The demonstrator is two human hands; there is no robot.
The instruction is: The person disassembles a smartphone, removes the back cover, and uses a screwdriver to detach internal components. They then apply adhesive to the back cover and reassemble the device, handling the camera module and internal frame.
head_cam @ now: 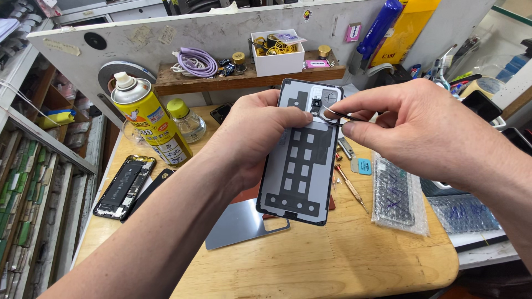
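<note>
- Holding a phone back cover (302,166) upright above the wooden table (332,260), inner side facing up: grey, with black adhesive strips and small squares, camera cutout near the top.
- Gripping the cover's left edge with the left hand (257,138), fingers curled shut on it, thumb pressed beside the cutout.
- Pinching thin black tweezers (341,117) in the right hand (410,127), fingers tight together, tips at the cutout.
- Lying on the table: opened phone (123,187), yellow spray can (149,122), screwdriver (350,187), bubble-wrapped part (398,195).
- Cannot tell what the tweezer tips grasp; cover's left edge hidden by fingers.
</note>
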